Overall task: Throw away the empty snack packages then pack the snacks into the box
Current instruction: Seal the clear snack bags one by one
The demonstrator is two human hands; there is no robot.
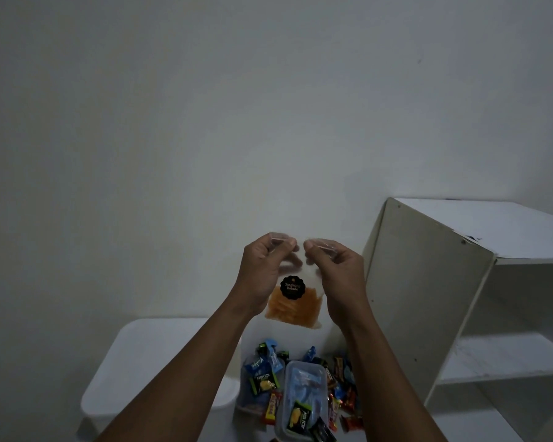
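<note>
A cassava-chip pouch [292, 303] is pinched by the left hand [262, 266] and right hand [336, 269] above the plastic box [288, 374]. Packing seems barely begun, with loose snacks [341, 371] lying beside it.

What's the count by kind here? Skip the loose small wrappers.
hands: 2 (left hand, right hand)
snack pouch, pinched at its top by both hands: 1
clear plastic box: 1
white bin: 1
white shelf unit: 1
Total: 6
</note>
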